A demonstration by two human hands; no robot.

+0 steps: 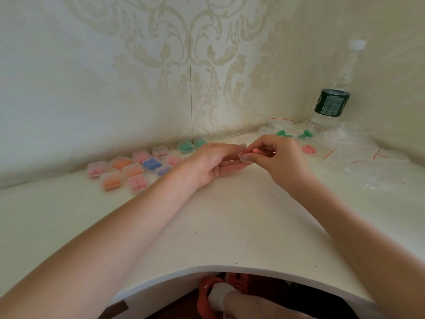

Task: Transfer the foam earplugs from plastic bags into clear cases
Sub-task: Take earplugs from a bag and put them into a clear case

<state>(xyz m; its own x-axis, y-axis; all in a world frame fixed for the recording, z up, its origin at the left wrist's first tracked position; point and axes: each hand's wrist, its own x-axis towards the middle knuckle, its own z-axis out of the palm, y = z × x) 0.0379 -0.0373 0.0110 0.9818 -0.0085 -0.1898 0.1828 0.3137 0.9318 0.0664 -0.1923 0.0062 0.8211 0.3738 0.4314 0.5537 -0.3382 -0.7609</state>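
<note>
Both hands met above the white worktop [230,215]. The right hand [276,157] pinched a pink earplug [255,150] at its fingertips, just above a small clear case [244,157]. The left hand [213,161] held that case between thumb and curled fingers, touching the right fingers. Filled cases [128,171] lay left of the fingers; green earplugs [292,134] in plastic bags [368,162] lay to the right.

Illumination is soft, diffuse and even, with faint shadows. Overall focus is slightly soft. Wide-angle distortion bows the worktop [230,226] front edge.
</note>
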